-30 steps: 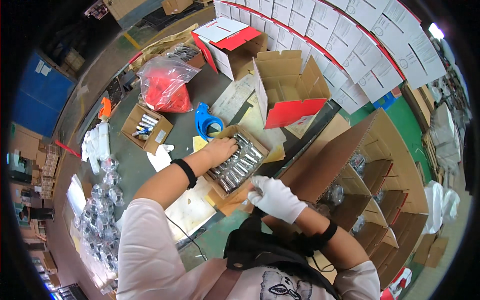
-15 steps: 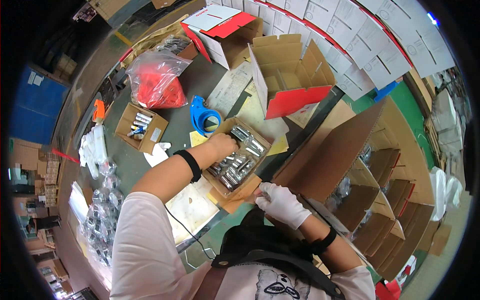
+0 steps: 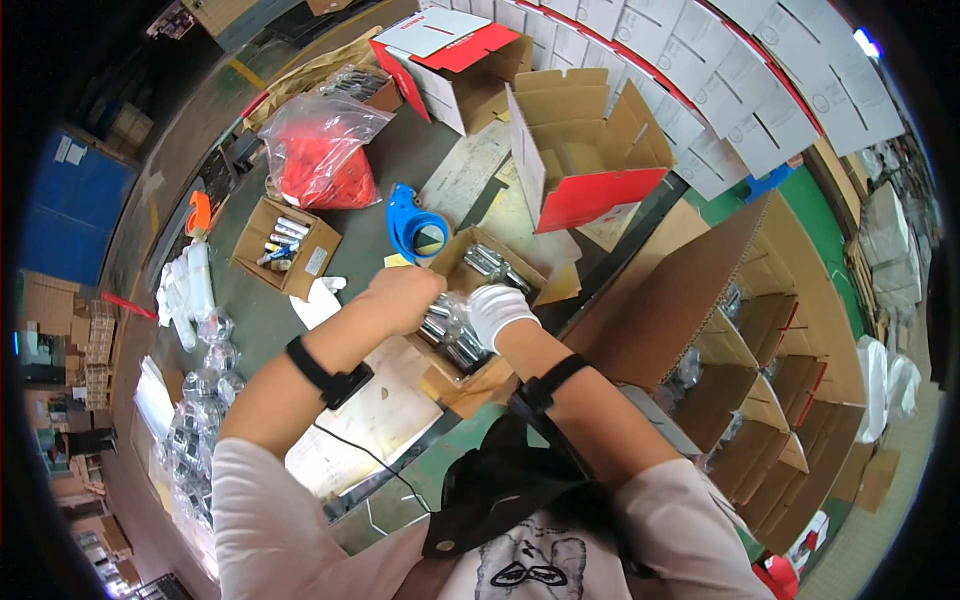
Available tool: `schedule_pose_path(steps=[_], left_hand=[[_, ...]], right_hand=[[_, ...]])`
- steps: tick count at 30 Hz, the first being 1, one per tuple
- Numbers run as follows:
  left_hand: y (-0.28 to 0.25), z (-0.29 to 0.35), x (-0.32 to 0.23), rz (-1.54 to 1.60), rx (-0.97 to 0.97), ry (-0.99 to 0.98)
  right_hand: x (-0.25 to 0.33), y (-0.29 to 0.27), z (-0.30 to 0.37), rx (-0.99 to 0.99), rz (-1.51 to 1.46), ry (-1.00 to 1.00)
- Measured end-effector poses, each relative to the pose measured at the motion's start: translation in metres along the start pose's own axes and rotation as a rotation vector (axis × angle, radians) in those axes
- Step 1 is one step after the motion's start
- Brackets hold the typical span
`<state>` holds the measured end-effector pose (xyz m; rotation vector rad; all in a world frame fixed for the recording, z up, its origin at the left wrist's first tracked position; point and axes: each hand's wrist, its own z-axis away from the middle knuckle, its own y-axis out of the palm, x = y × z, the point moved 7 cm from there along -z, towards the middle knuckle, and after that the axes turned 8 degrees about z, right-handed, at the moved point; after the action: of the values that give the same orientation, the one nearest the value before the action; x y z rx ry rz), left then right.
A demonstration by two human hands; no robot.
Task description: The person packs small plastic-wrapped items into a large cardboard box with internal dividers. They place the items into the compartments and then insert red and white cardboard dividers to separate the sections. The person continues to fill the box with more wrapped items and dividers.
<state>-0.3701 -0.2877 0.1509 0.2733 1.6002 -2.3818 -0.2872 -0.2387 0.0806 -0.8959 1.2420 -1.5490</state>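
My bare left hand (image 3: 402, 298) is closed above the near left part of a small cardboard box (image 3: 452, 268) of shiny chrome metal parts (image 3: 458, 345). My right hand (image 3: 500, 312), in a white glove, is closed too, over the box's right side. Between the hands is a blur of clear, shiny material; what either hand grips is hidden by the fingers. More chrome cylinders (image 3: 488, 263) lie in the far end of the box.
Beyond the box are a blue tape dispenser (image 3: 410, 228), a box of markers (image 3: 315, 262), a clear bag of red pieces (image 3: 325, 180) and an open red-and-white carton (image 3: 600, 200). To the right stands a large divided carton (image 3: 690, 300). Plastic-wrapped chrome parts (image 3: 195, 440) lie at the left.
My right hand has come up and left from beside the box to over it. My left hand has drawn back slightly left from inside the box, and the hands are now close together.
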Motion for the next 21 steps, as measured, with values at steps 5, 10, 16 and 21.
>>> schedule_pose_path(steps=[5,10,16,21], left_hand=[[0.008,0.086,0.033,1.613,-0.294,-0.318],[0.043,0.120,-0.006,2.245,-0.452,-0.146],[0.045,0.110,-0.033,2.544,-0.405,0.051],[0.045,0.108,-0.035,2.492,-0.504,-0.036]], right_hand=[[0.018,0.020,-0.014,0.055,-0.133,0.144],[0.021,0.017,0.002,0.319,-0.272,0.312],[0.003,0.012,-0.006,0.394,-0.461,0.307],[0.019,0.007,0.005,0.429,-0.376,0.183]])
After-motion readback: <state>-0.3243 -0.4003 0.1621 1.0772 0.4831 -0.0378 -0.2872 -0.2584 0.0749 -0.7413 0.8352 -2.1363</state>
